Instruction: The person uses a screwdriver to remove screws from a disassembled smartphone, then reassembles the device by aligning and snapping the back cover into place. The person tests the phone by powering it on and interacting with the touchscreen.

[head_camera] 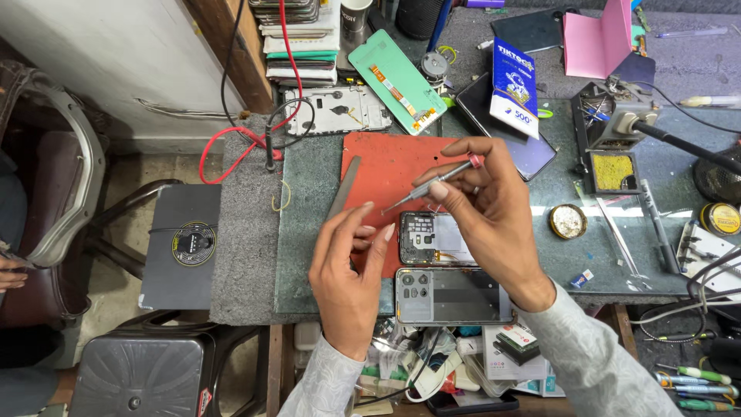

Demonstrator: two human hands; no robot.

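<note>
Near the bench's front edge, on the red mat (pixel 386 166), lies an opened phone (pixel 432 239), its back off and dark circuitry bare. The right hand (pixel 490 212) pinches a slim screwdriver (pixel 432 184) above it. The left hand (pixel 351 262) hovers beside, fingers loosely curled, holding nothing.

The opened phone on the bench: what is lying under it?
Under the opened phone lies a red mat on the green bench top. The right hand covers the phone's right part, so what is under there cannot be seen.
</note>
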